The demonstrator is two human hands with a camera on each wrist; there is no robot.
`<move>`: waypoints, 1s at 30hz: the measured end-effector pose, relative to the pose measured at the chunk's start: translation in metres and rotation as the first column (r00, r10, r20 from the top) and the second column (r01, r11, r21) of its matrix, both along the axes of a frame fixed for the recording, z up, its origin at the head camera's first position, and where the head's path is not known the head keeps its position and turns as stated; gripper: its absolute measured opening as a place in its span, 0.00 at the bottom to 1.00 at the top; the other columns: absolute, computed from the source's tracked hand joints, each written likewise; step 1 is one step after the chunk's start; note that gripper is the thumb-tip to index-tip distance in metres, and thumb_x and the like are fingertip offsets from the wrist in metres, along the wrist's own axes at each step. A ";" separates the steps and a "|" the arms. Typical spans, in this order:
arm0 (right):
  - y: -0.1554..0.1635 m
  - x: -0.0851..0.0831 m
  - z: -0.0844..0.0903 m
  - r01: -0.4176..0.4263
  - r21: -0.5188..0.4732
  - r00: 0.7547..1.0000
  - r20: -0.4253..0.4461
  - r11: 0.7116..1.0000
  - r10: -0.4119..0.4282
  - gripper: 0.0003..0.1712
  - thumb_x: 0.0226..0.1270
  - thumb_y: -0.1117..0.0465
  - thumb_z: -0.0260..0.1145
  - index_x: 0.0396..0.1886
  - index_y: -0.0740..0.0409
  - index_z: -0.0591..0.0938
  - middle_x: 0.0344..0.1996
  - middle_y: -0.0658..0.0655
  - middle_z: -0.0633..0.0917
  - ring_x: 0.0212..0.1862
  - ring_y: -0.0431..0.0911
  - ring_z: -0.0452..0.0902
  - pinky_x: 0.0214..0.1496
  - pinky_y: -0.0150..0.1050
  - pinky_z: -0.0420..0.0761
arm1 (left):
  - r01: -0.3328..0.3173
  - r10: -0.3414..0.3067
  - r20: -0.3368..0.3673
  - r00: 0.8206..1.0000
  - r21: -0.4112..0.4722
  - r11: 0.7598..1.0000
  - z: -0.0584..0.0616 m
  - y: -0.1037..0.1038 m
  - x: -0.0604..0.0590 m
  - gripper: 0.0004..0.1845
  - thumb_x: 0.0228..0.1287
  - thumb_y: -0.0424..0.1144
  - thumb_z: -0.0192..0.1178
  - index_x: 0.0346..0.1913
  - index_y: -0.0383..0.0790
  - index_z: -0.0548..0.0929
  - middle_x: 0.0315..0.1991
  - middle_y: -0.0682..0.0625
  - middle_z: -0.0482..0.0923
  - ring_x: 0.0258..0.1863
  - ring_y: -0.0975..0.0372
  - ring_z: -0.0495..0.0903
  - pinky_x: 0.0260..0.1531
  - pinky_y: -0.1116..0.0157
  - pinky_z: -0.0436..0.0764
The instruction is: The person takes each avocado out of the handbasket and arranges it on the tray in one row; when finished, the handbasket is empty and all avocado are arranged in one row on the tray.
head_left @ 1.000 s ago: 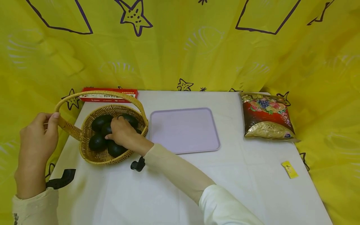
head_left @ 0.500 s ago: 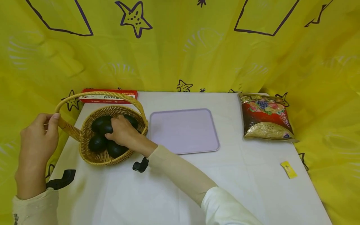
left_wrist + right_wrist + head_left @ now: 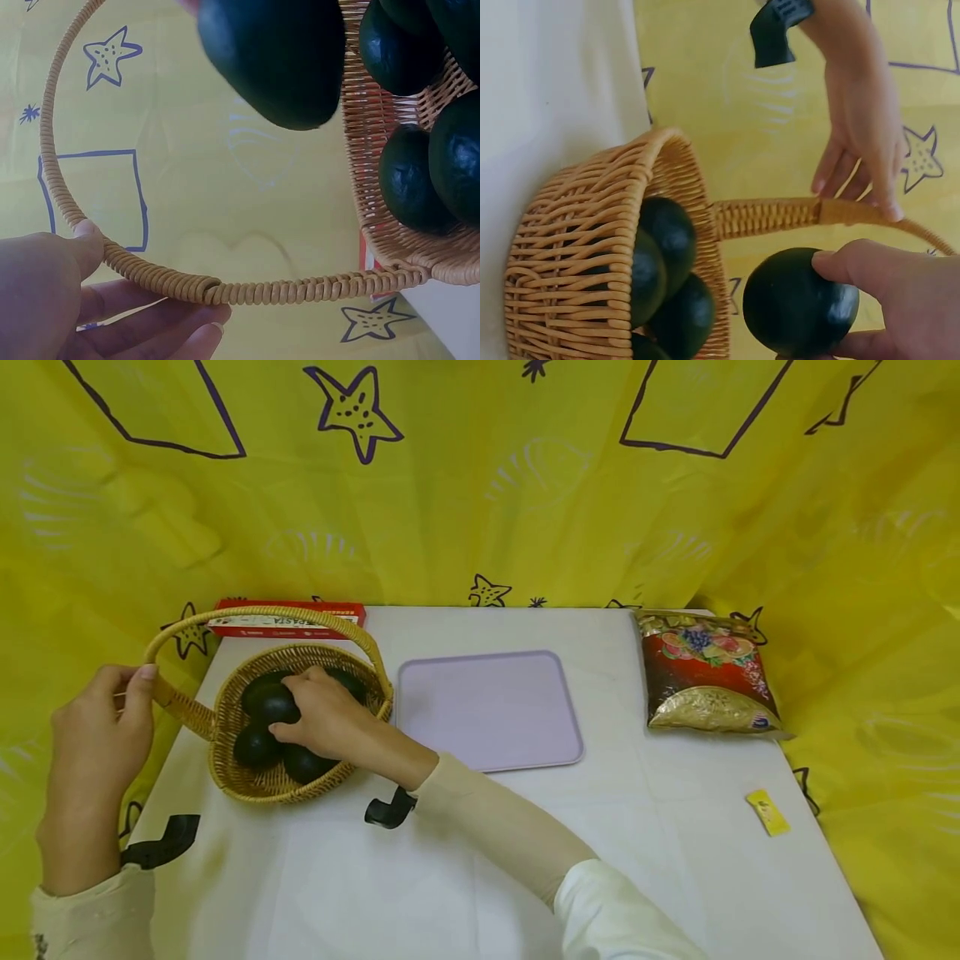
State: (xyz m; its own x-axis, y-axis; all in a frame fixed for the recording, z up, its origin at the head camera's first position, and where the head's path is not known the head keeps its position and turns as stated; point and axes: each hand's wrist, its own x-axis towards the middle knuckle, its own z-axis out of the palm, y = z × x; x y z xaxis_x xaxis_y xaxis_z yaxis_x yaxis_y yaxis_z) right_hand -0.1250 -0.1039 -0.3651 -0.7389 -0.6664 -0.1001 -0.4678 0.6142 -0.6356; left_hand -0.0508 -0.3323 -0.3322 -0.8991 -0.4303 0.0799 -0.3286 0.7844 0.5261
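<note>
The right hand (image 3: pixel 324 717) reaches into the wicker basket (image 3: pixel 247 777) at the bench's (image 3: pixel 465 860) left side. Its grip is closed round one dark avocado (image 3: pixel 799 302), thumb on top; the right wrist view shows the fruit lifted clear above the rim, at about 3 o'clock from the handle (image 3: pixel 769 216). Other avocados (image 3: pixel 664 259) lie inside the basket. The left hand (image 3: pixel 97 735) pinches the handle at the basket's 9 o'clock. A lilac tray (image 3: pixel 491 710) lies just beside the basket at 3 o'clock.

five avocados (image 3: pixel 274 708), one basket (image 3: pixel 247 783), one tray (image 3: pixel 489 710), two hands (image 3: pixel 322 718).
</note>
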 end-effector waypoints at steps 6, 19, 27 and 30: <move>0.012 0.007 0.008 -0.079 -0.018 0.997 -0.006 0.997 0.079 0.42 0.75 0.43 0.69 0.80 0.55 0.69 0.72 0.54 0.73 0.63 0.38 0.75 0.60 0.21 0.76 | -0.002 0.002 -0.012 1.000 -0.001 1.000 -0.001 0.000 0.000 0.35 0.87 0.56 0.38 0.70 0.23 0.71 0.64 0.19 0.73 0.65 0.24 0.71 0.60 0.27 0.72; 0.035 0.023 0.009 -0.186 -0.051 0.980 -0.077 0.981 0.182 0.39 0.75 0.44 0.70 0.78 0.54 0.71 0.70 0.52 0.75 0.70 0.37 0.71 0.66 0.18 0.69 | -0.001 0.001 -0.020 1.000 0.006 1.000 0.001 0.001 0.000 0.35 0.87 0.55 0.38 0.71 0.23 0.70 0.65 0.19 0.72 0.65 0.24 0.71 0.61 0.26 0.71; 0.062 0.025 0.004 -0.214 -0.128 0.977 -0.051 0.968 0.209 0.37 0.74 0.48 0.71 0.77 0.53 0.73 0.69 0.52 0.75 0.66 0.37 0.72 0.62 0.20 0.71 | 0.012 -0.013 -0.019 1.000 -0.007 1.000 -0.002 -0.001 -0.001 0.35 0.87 0.56 0.38 0.68 0.23 0.71 0.64 0.18 0.73 0.64 0.24 0.71 0.59 0.26 0.72; 0.071 0.022 0.001 -0.216 -0.143 0.976 -0.030 0.966 0.214 0.37 0.74 0.48 0.71 0.77 0.52 0.73 0.68 0.51 0.75 0.66 0.37 0.73 0.62 0.22 0.72 | 0.011 -0.011 -0.021 1.000 -0.009 1.000 -0.002 -0.002 -0.001 0.35 0.87 0.56 0.38 0.68 0.24 0.71 0.64 0.18 0.73 0.64 0.23 0.71 0.60 0.26 0.71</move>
State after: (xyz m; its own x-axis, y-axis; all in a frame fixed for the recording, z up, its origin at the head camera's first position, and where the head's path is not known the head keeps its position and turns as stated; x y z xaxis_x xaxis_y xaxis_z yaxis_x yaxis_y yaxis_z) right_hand -0.1026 -0.0332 -0.3644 -0.5769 -0.8166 0.0187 -0.5886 0.3997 -0.7027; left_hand -0.0515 -0.3346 -0.3342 -0.9017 -0.4199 0.1031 -0.3088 0.7925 0.5260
